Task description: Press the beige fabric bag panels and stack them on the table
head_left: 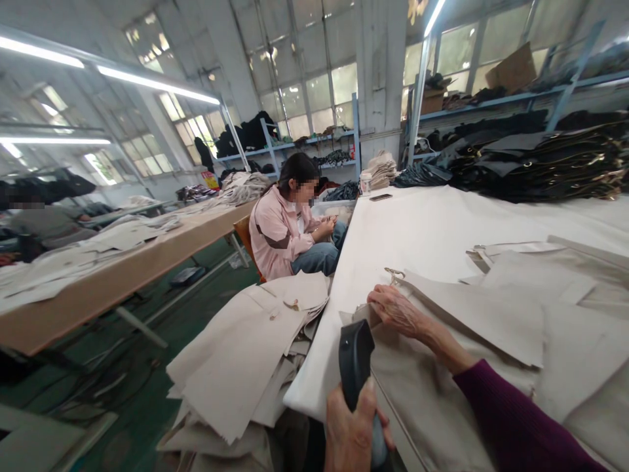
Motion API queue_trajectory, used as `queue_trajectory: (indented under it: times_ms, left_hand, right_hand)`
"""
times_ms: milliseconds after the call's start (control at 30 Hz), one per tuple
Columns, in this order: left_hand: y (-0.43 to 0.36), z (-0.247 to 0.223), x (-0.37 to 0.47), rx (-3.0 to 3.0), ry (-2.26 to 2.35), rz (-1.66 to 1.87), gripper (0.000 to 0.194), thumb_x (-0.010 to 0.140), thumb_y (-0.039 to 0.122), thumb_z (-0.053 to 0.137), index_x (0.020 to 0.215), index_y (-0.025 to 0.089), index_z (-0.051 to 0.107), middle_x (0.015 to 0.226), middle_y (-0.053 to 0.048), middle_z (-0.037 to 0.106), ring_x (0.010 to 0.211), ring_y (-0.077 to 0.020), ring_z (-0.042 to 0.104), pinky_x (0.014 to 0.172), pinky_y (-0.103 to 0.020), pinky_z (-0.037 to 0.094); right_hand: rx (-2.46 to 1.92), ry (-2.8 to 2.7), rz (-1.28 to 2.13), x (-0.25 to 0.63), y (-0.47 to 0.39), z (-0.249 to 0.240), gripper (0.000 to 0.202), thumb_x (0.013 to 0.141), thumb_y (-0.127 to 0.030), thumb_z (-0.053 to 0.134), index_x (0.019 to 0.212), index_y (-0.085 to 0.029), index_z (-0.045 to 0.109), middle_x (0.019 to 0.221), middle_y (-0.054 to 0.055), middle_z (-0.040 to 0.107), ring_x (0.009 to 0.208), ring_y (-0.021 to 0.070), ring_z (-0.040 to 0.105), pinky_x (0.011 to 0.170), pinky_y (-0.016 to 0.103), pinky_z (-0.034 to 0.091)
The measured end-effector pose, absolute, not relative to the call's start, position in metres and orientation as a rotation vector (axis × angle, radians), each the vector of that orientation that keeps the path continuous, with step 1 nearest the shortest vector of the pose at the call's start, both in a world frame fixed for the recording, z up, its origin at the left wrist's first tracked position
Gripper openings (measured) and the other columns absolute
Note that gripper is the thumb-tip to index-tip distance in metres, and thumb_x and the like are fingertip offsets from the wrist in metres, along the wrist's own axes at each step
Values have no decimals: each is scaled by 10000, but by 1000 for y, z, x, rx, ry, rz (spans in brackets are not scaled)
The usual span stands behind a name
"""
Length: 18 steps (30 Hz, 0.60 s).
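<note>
My left hand [348, 429], at the bottom centre, is wrapped round a handheld tool [354, 360] with a curved black head and a greyish handle; its exact kind I cannot tell. Just beyond the tool's head, my right hand [396, 311], in a purple sleeve, has its fingers bent down on the edge of a beige fabric piece [413, 367]. The fingertips are partly hidden. By the right hand, a cut fabric panel [476, 314] lies on top, with a small metal fitting [394, 274] at its corner.
More beige panels [590, 354] cover the white table [417, 229] on the right. A stack of beige pieces [246, 347] stands left of the table edge. A seated co-worker [280, 229] is beyond it. Dark bags [540, 160] and a phone [381, 196] lie at the far end.
</note>
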<state>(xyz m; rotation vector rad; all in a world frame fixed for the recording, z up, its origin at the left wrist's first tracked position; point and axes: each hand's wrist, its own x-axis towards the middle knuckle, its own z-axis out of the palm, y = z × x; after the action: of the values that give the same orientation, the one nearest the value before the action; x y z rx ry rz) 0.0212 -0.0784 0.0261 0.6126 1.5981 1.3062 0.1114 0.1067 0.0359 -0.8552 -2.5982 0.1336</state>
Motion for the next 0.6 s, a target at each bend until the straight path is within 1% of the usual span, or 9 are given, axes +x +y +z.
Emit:
queue_trajectory:
  times_ms: [100, 200, 300, 400, 500, 600]
  left_hand:
    - [-77, 35, 8, 658, 1634, 1392, 492, 719, 613, 557, 549, 152, 527, 387, -28, 534, 307, -94, 431, 353, -207, 334]
    - [-85, 40, -4, 667, 1707, 1409, 511, 750, 614, 526, 588, 132, 562, 391, -44, 554, 317, -88, 422, 354, -194, 313]
    - [-96, 37, -5, 687, 1700, 1352, 517, 747, 615, 531, 579, 127, 563, 378, -47, 553, 313, -83, 418, 364, -189, 323]
    - [-101, 29, 5, 683, 1642, 1277, 533, 726, 632, 539, 523, 140, 535, 351, -43, 528, 303, -99, 443, 366, -201, 346]
    - [-96, 23, 16, 687, 1601, 1262, 513, 710, 630, 560, 543, 147, 521, 346, -19, 507, 287, -97, 441, 351, -199, 332]
    - [-86, 20, 19, 662, 1568, 1306, 494, 712, 617, 574, 597, 141, 516, 391, -5, 518, 295, -86, 448, 345, -188, 320]
  right_hand:
    - [-857, -2601, 142, 111, 104, 35, 265, 896, -64, 405, 723, -180, 569, 777, 58, 604, 759, 172, 552, 775, 295, 421]
    - [-895, -2585, 147, 108, 105, 33, 230, 886, -62, 442, 732, -169, 575, 786, 42, 606, 774, 166, 554, 779, 305, 430]
    - [-919, -2576, 152, 107, 107, 31, 175, 896, -110, 498, 752, -160, 584, 804, 4, 610, 795, 158, 573, 786, 333, 453]
    - [-925, -2575, 155, 107, 106, 32, 163, 903, -132, 513, 758, -151, 584, 811, -8, 609, 801, 156, 585, 785, 346, 463]
    - [-913, -2582, 163, 110, 105, 34, 168, 899, -103, 490, 760, -146, 575, 811, 3, 601, 797, 159, 579, 782, 337, 455]
    - [-869, -2613, 186, 111, 105, 32, 214, 865, -43, 465, 720, -168, 560, 793, 33, 606, 786, 161, 559, 780, 301, 435]
